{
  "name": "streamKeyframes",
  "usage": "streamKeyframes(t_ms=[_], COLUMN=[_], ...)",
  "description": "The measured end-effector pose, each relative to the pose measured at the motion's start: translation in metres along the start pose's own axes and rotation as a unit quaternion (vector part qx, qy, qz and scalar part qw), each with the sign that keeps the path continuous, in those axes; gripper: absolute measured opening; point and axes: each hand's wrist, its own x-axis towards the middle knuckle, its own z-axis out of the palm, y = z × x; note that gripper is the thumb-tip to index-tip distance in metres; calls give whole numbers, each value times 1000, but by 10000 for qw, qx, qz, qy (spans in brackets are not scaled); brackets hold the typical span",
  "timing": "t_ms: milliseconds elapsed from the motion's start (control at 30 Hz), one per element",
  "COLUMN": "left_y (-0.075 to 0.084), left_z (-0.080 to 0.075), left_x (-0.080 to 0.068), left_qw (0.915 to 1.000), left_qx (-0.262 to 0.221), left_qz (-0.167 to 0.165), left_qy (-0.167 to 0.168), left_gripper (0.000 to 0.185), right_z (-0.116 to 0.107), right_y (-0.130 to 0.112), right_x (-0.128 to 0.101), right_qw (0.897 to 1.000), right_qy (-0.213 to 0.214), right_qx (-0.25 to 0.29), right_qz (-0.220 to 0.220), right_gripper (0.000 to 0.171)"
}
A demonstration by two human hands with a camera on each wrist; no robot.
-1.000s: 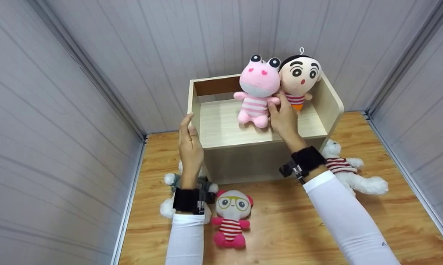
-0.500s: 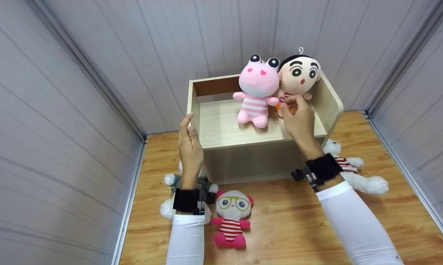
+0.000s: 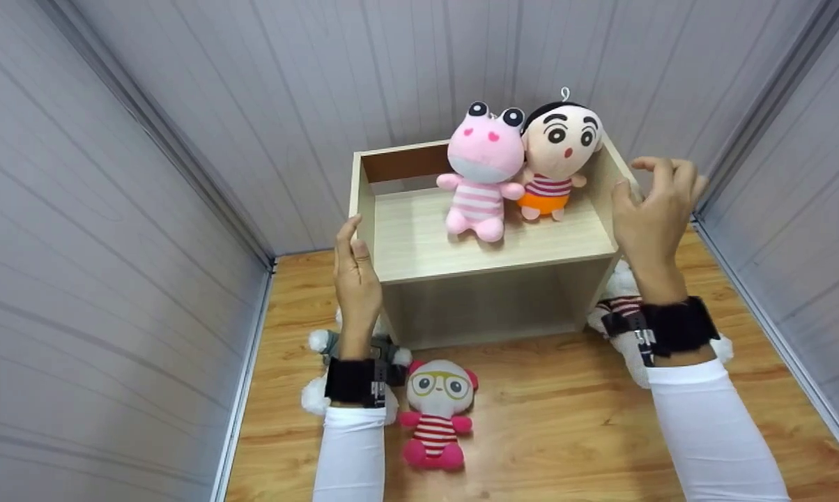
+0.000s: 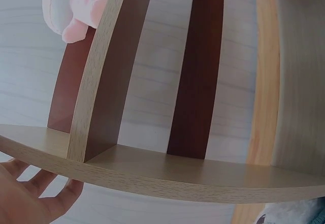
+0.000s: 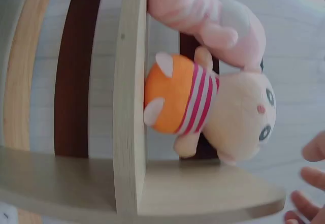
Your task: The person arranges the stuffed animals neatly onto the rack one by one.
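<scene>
My left hand (image 3: 358, 279) rests against the left side panel of a small wooden shelf unit (image 3: 419, 259), its fingers straight. In the left wrist view the fingertips (image 4: 71, 191) lie along that panel's outer face. Just outside the right side panel, my right hand (image 3: 653, 216) holds nothing, its fingers loosely bent. Whether it touches the panel I cannot tell. On the upper board sit a pink frog plush (image 3: 486, 164) and, to its right, a boy doll (image 3: 559, 150) in a striped shirt and orange shorts (image 5: 170, 94). The two toys lean close together.
A pink panda plush (image 3: 435, 418) with yellow glasses lies on the wooden floor (image 3: 531, 432) in front. White plush toys lie at both sides of the unit, one in a striped shirt (image 3: 621, 305), partly behind my arms. Grey walls (image 3: 287, 84) enclose the space.
My right hand has left the gap by the frog, passed in front of the boy doll and moved right to the outer panel. The left hand stays put.
</scene>
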Motion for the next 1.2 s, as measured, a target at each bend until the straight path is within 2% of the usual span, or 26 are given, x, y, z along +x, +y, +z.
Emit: streamKeyframes(t_ms=[67,133,200,267,467,700,967,1200], left_y=[-1,-1,-1,0,2,2,0,0], left_z=[0,1,1,2,5,3,-1,-5], left_x=[0,0,0,-1,-2,-3,-3,-5], left_qw=[10000,10000,10000,10000,10000,10000,9999,9997], left_qx=[6,21,40,37,-45,37,132,233], left_qz=[17,20,32,45,54,-43,28,-32], left_qy=[-4,-11,-12,-17,-28,-77,38,-91], left_gripper=[38,40,43,44,39,41,45,43], right_z=[-3,-4,-3,-3,1,8,16,19], right_y=[8,18,26,31,37,42,43,45], right_x=[4,7,7,7,5,3,0,0], right_qw=[9973,9902,9827,9771,9772,9809,9821,9843], right_qy=[-603,-1223,-1624,-1797,-1353,-782,-532,-383], right_qx=[-373,-635,-879,-1136,-1620,-1746,-1718,-1612], right_qz=[170,216,143,32,-212,-364,-563,-603], right_gripper=[37,44,47,48,45,41,39,38])
